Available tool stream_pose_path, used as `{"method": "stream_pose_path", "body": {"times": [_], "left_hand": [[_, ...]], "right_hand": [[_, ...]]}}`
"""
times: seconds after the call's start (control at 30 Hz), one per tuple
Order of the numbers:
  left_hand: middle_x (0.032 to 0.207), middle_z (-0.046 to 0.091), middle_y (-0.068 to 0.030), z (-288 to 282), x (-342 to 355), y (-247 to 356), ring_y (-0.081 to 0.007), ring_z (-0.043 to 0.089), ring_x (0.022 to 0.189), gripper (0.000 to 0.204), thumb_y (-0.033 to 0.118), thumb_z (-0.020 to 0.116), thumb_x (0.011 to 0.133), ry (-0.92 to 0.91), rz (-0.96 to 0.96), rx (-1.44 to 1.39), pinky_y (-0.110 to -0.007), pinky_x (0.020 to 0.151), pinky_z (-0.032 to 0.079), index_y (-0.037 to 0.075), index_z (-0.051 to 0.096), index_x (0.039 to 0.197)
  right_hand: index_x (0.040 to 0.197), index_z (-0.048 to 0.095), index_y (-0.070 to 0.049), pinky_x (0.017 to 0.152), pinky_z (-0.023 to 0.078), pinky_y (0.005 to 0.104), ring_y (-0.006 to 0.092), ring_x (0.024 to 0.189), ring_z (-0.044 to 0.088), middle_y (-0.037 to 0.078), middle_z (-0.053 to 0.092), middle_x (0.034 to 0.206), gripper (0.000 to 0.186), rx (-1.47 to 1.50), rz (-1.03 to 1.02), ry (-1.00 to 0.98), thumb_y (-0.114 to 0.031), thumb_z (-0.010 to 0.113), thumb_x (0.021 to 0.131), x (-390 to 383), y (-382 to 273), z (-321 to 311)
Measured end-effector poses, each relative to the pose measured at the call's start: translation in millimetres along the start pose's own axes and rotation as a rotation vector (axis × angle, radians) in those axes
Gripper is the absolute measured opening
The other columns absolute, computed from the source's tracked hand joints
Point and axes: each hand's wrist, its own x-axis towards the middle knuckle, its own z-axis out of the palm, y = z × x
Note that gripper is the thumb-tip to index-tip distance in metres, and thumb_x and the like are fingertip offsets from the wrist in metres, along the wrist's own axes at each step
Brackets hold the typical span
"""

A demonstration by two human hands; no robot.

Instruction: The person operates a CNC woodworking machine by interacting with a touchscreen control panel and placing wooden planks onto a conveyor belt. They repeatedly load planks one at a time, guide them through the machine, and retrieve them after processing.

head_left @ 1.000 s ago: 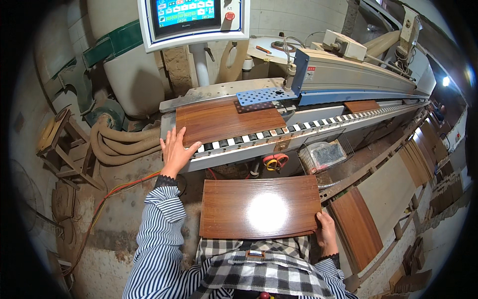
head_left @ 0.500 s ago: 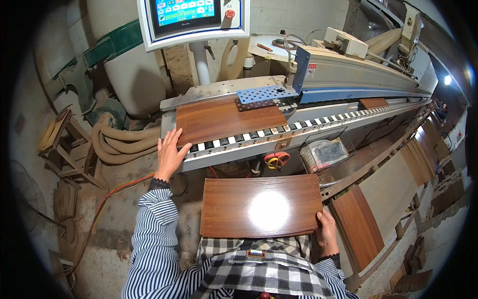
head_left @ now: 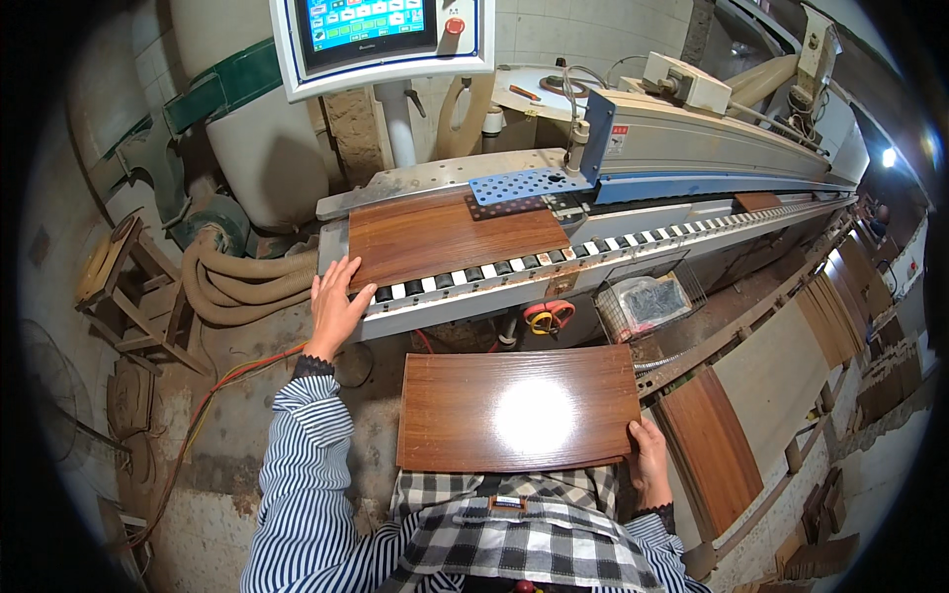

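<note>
My left hand (head_left: 336, 304) lies open at the left end of the machine bed, its fingers against the left edge of a brown wood-grain board (head_left: 435, 235). That board rests on the bed beside a row of black and white rollers (head_left: 445, 281), its far edge reaching under a blue perforated plate (head_left: 529, 186). In front of my waist, my right hand (head_left: 649, 460) grips a second glossy wood-grain panel (head_left: 455, 405) by its right edge, thumb on top and the other fingers mostly hidden. A bright lamp reflection whitens the panel's middle.
A control screen with a red button (head_left: 454, 27) stands beyond the bed. Tape rolls (head_left: 549, 317) and a wire basket (head_left: 652, 304) hang at its near side. To the right lie stacked boards (head_left: 712, 445). Ribbed hoses (head_left: 222, 287) and a wooden stool (head_left: 148, 296) are at left.
A small board far along the roller track has moved farther to the right. My hands and the two nearer boards have barely moved.
</note>
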Motion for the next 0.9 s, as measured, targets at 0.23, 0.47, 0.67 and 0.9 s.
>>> {"method": "stream_pose_path", "body": {"times": [0.23, 0.47, 0.67, 0.9], "left_hand": [[0.147, 0.044, -0.0153, -2.2, 1.0, 1.2, -0.0312, 0.033, 0.141, 0.056, 0.040, 0.063, 0.089, -0.023, -0.007, -0.027, -0.049, 0.117, 0.014, 0.012, 0.052, 0.137], [0.148, 0.043, -0.0161, -5.3, 2.6, 0.7, -0.0313, 0.033, 0.141, 0.057, 0.040, 0.064, 0.089, -0.053, -0.014, -0.058, -0.050, 0.117, 0.012, 0.012, 0.052, 0.137], [0.147, 0.044, -0.0162, -7.4, 4.2, 3.7, -0.0315, 0.031, 0.142, 0.057, 0.040, 0.063, 0.089, -0.069, -0.023, -0.069, -0.050, 0.117, 0.011, 0.012, 0.052, 0.137], [0.146, 0.046, -0.0160, 2.3, 13.2, 23.6, -0.0345, 0.027, 0.144, 0.059, 0.044, 0.063, 0.089, -0.086, 0.015, 0.023, -0.055, 0.116, 0.005, 0.015, 0.052, 0.138]], "right_hand": [[0.117, 0.059, 0.003, 0.083, 0.050, 0.0287, 0.0146, 0.092, 0.062, 0.007, 0.066, 0.105, 0.028, 0.019, 0.007, 0.016, -0.014, 0.057, 0.095, -2.8, -4.1, 4.5], [0.118, 0.058, 0.003, 0.082, 0.050, 0.0272, 0.0141, 0.091, 0.063, 0.007, 0.066, 0.106, 0.027, 0.041, 0.011, 0.002, -0.011, 0.056, 0.095, -3.6, -4.8, 5.5], [0.120, 0.058, 0.004, 0.084, 0.050, 0.0273, 0.0141, 0.093, 0.063, 0.007, 0.066, 0.108, 0.029, 0.039, 0.016, -0.001, -0.010, 0.055, 0.095, -3.9, -5.6, 5.7], [0.121, 0.057, 0.004, 0.085, 0.049, 0.0278, 0.0143, 0.094, 0.062, 0.007, 0.066, 0.109, 0.030, 0.052, 0.013, -0.007, -0.010, 0.055, 0.094, -4.5, -5.1, 5.9]]}}
